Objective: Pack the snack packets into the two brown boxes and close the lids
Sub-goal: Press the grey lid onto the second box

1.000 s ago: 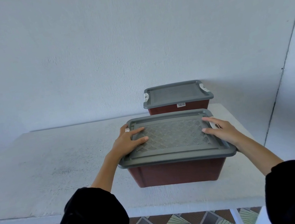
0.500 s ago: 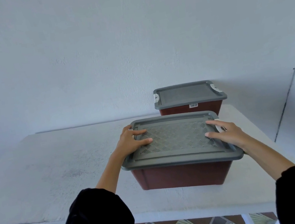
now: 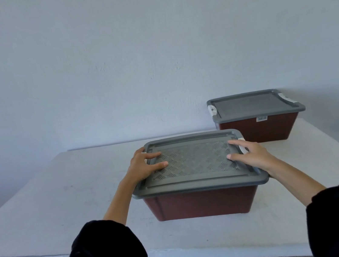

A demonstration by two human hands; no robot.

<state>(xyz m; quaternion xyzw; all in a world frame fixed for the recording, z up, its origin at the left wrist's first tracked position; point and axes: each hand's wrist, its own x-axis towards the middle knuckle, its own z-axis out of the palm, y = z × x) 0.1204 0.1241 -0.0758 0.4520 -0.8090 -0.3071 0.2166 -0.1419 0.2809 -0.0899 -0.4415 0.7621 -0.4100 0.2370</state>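
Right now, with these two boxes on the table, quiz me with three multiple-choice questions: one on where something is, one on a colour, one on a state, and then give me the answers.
1. Where is the far box relative to the near box?
A. Stacked on it
B. Behind it, to the right
C. In front of it, to the left

2. What colour is the near lid?
A. White
B. Red
C. Grey

3. What are the left hand and right hand doing?
A. Resting on the near lid, fingers extended
B. Holding a snack packet
C. Hanging off the table edge

Answers: 1 B, it stands apart, further back and to the right; 2 C, the lid is grey over a brown body; 3 A, both hands lie on the lid, one at each end.
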